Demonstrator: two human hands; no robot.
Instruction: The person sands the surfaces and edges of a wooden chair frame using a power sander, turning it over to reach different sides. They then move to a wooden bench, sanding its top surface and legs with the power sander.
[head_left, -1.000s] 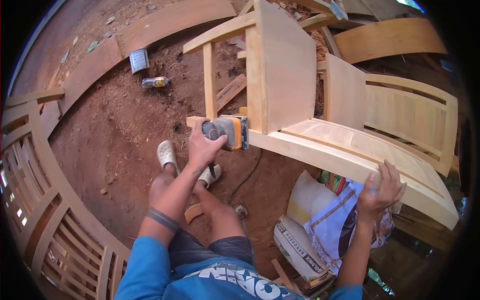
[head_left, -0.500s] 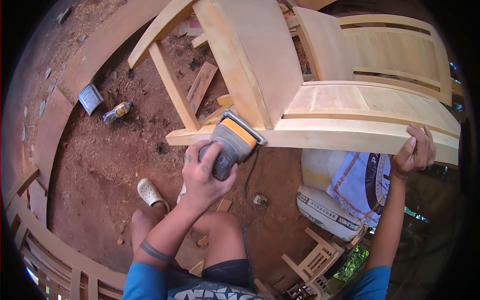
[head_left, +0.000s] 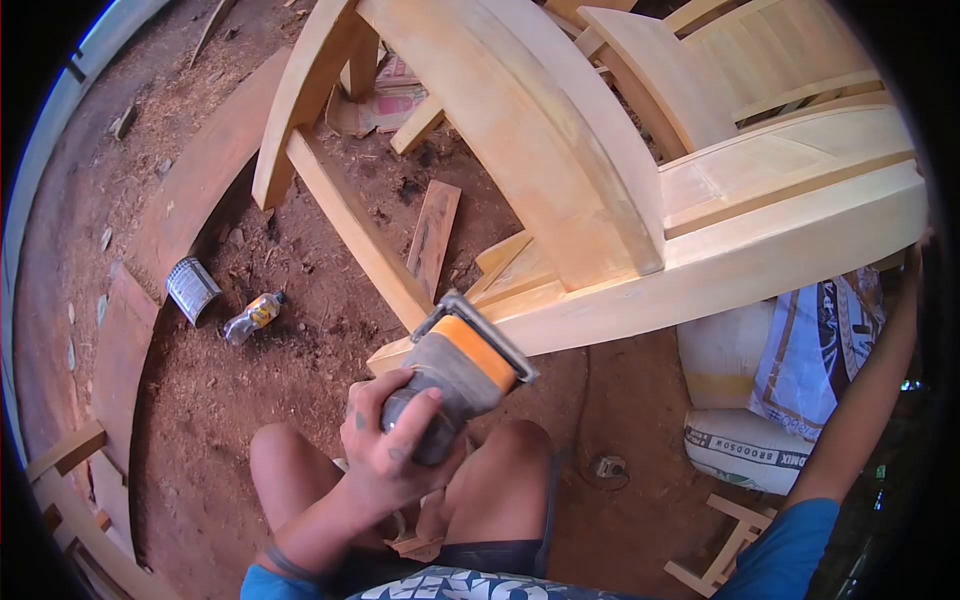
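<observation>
My left hand [head_left: 400, 445] is closed around the body of a dusty grey and orange power sander [head_left: 462, 370]. The sander is tilted, its flat pad side turned toward the pale wooden rail [head_left: 620, 310] of a chair frame and overlapping the rail's near left part. A broad curved wooden piece [head_left: 520, 140] joins that rail from above. At the far right, my right arm reaches up to the rail's end, where my right hand [head_left: 924, 242] shows only as a sliver at the dark edge of view; its fingers are hidden.
A tin can [head_left: 192, 290] and a plastic bottle [head_left: 252, 318] lie on the dirt floor at left. Printed sacks [head_left: 745, 450] are piled under the rail at right. A cord runs to an outlet box [head_left: 610, 467]. More wooden furniture [head_left: 780, 60] stands behind.
The view has shifted, and the chair frame appears larger and more slanted. The sander has moved away from the curved piece's joint, toward the rail's left end. My right hand has slipped almost out of sight.
</observation>
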